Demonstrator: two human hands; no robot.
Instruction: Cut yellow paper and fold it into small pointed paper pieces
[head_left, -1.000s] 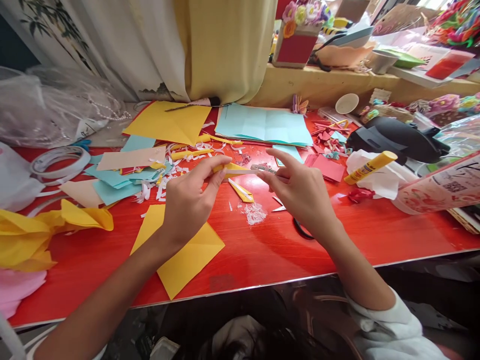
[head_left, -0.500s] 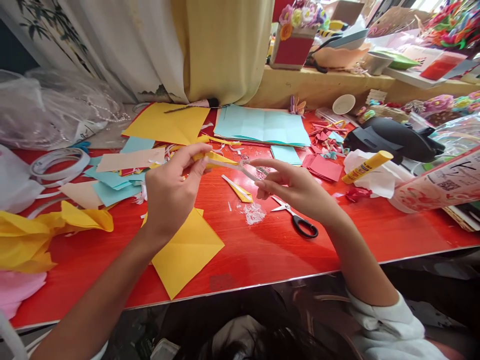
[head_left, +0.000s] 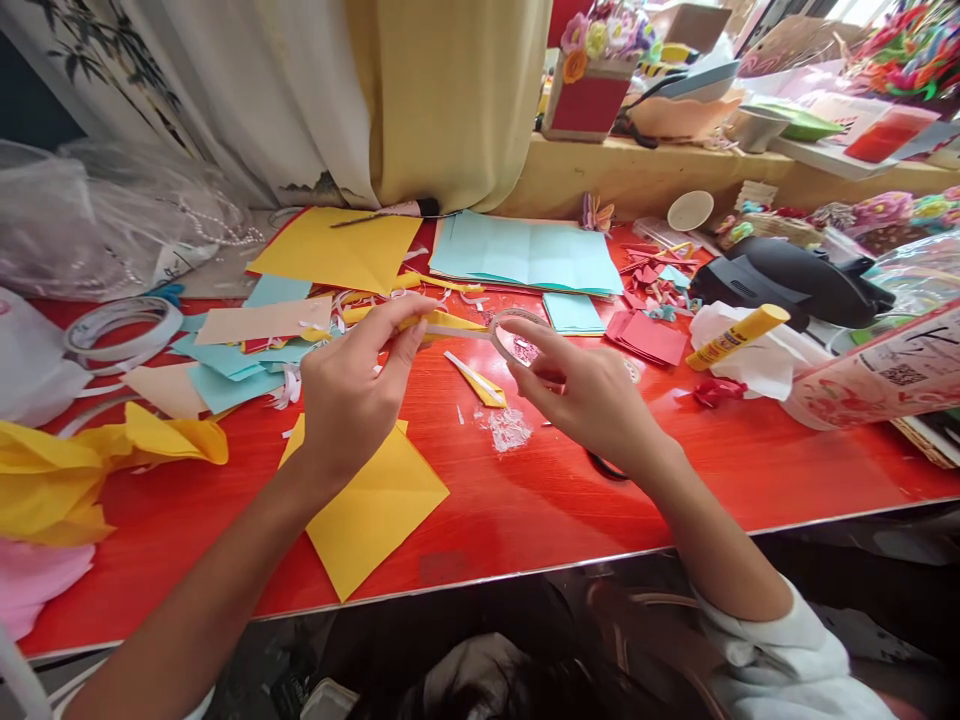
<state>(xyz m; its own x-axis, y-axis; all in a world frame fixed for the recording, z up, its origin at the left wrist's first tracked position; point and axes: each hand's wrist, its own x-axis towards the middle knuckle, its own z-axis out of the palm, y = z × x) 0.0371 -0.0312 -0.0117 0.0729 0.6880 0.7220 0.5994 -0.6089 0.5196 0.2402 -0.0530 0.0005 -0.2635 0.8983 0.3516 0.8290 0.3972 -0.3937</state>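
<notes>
Between thumb and fingers my left hand point(head_left: 364, 375) pinches a folded yellow paper piece point(head_left: 454, 321) above the red table. A pale strip of tape runs along its lower edge to a roll of tape point(head_left: 501, 328), which my right hand point(head_left: 581, 390) grips by the rim. Below the hands lies a second folded yellow piece point(head_left: 480, 382) with a white strip on it, beside a crumpled clear scrap point(head_left: 510, 428). Scissors lie under my right hand; only part of a black handle point(head_left: 606, 467) shows. Yellow paper squares point(head_left: 375, 510) rest by my left forearm.
Blue paper sheets point(head_left: 525, 252) and a yellow sheet point(head_left: 337, 248) lie at the back. Larger tape rolls point(head_left: 124, 330) are on the left. To the right are red paper squares point(head_left: 646, 337), a yellow glue stick point(head_left: 739, 337) and a black tape dispenser point(head_left: 787, 280).
My right hand has turned and moved slightly down and right, so the tape roll shows more as a ring. It now covers most of the scissors. My left hand has shifted slightly right.
</notes>
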